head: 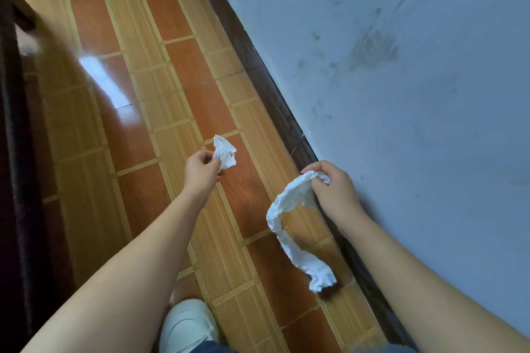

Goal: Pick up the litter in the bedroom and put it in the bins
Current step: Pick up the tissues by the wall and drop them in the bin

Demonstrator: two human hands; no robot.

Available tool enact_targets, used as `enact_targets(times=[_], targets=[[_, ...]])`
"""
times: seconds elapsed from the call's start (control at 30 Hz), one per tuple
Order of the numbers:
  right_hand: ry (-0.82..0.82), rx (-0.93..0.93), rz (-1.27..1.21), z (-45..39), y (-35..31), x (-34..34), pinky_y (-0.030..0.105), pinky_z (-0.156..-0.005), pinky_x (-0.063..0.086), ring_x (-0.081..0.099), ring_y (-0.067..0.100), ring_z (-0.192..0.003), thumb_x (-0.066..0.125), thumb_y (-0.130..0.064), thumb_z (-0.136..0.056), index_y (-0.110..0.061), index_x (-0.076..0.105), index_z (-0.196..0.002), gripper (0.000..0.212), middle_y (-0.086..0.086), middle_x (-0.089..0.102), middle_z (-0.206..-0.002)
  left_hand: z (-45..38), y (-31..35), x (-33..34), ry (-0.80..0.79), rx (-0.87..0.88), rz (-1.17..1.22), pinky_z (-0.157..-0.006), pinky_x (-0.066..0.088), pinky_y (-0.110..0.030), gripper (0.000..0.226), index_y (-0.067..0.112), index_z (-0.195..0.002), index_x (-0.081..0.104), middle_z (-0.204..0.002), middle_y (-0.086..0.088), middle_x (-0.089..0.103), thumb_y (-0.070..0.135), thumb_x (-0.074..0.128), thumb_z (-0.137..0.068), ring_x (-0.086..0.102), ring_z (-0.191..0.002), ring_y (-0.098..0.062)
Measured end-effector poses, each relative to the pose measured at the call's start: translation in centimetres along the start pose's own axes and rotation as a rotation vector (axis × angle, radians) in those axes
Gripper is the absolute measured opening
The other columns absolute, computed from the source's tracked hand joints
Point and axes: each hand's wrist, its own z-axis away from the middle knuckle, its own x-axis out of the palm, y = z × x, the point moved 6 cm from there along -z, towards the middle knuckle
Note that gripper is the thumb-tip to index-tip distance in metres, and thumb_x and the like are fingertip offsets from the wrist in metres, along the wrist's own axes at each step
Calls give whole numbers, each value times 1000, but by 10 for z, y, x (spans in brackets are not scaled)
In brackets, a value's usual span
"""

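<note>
My left hand (200,170) pinches a small crumpled white tissue (225,152) above the tiled floor. My right hand (332,189) grips one end of a long twisted strip of white tissue paper (286,226), which hangs down and curls toward the floor near the wall's base. Both hands are held out in front of me, apart from each other. No bin is in view.
A brown and tan tiled floor (160,112) runs ahead, bordered on the right by a dark skirting board (275,100) and a scuffed pale blue wall (401,80). Dark furniture (14,137) stands along the left edge. My white shoe (186,324) is at the bottom.
</note>
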Motion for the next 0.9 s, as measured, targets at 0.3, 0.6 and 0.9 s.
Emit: enact_targets(times=[0.3,0.6,0.9], targets=[[-54,106,-337,56,-100,-48,6,-48,43,59,10,-71,40,3,-88,-13,61,-75,29,4,64,-78,95,113,-71,13,-27,79,-66,52,-29,23,14,-89,61,-81,0,64,0,45,-84,63,-69,-15],[-177,112,-434,149,-260,-136,22,-59,54,65,19,-80,40,-1,-91,-15,61,-79,28,7,67,-86,244,272,-152,105,-11,121,-79,54,-41,17,13,-97,61,-87,2,64,5,50,-87,65,-77,-20],[-264,26,-425,280,-397,-249,28,-65,56,65,20,-81,47,-4,-91,-12,61,-88,17,8,65,-89,445,406,-215,224,54,217,-72,54,-32,14,13,-97,62,-92,-3,65,9,53,-88,63,-78,-16]])
